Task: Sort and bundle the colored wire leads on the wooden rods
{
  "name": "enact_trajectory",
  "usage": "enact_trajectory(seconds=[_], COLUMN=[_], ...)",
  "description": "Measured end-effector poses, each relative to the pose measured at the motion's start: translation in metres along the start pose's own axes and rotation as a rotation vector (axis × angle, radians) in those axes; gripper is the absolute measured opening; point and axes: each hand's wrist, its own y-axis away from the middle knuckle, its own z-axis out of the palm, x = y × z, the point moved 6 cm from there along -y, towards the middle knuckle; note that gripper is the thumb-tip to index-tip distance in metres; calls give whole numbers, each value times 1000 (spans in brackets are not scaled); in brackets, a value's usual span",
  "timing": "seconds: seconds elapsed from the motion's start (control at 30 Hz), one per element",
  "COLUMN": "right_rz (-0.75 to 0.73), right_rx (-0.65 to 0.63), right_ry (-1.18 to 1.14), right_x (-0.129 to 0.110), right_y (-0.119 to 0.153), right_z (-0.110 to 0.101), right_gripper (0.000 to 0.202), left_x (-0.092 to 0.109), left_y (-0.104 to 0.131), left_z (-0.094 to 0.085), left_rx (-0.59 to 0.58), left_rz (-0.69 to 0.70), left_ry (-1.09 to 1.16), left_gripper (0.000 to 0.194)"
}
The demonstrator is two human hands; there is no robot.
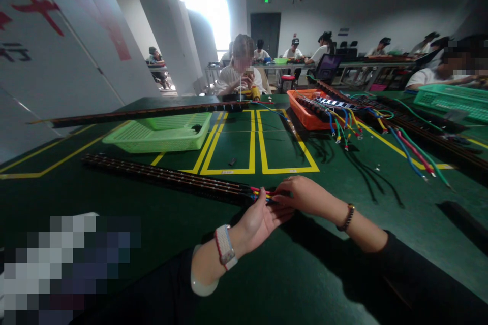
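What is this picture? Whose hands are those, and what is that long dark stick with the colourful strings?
The camera sits on a person's head, so you look down at that person's own two hands. The left hand and right hand meet at the end of a long dark strip lying on the green table. Coloured wires poke out there, and the fingers pinch them. Farther off lie a light green tray and an orange tray holding more wired strips. Other people sit at tables behind.
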Motion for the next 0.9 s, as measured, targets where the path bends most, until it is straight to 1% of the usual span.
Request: enact_trajectory(seconds=[0.13, 0.2, 0.27, 0.33, 0.53, 0.67, 0.73, 0.83, 0.9], right_rz=[168, 199, 198, 208, 234, 240, 229, 210, 204], right_rx=[-168, -191, -160, -109, 70, 186, 242, 295, 303], right_ry=[-143, -190, -210, -222, -286, -269, -249, -216, -217], right_x=[15, 18, 20, 23, 32, 37, 38, 38, 40], right_y=[1, 0, -2, -4, -8, -9, -9, -10, -11], right_z=[6, 8, 7, 5, 3, 4, 2, 1, 2], right_gripper=[62, 60, 55, 53, 52, 52, 53, 53, 52], left_x=[0, 0, 0, 0, -1, -1, 0, 1, 1], left_y=[0, 0, -1, -2, -3, -3, -3, -3, -3], left_z=[-1, 0, -1, -1, -2, -3, -2, 0, 0], left_rx=[-30, -57, -59, -48, -14, 19, 30, 35, 37], left_rz=[-2, 1, 3, 11, 42, 48, 43, 35, 30], left_ry=[-20, -31, -47, -67, -93, -96, -88, -85, -84], left_gripper=[63, 70, 75, 73, 62, 49, 46, 46, 47])
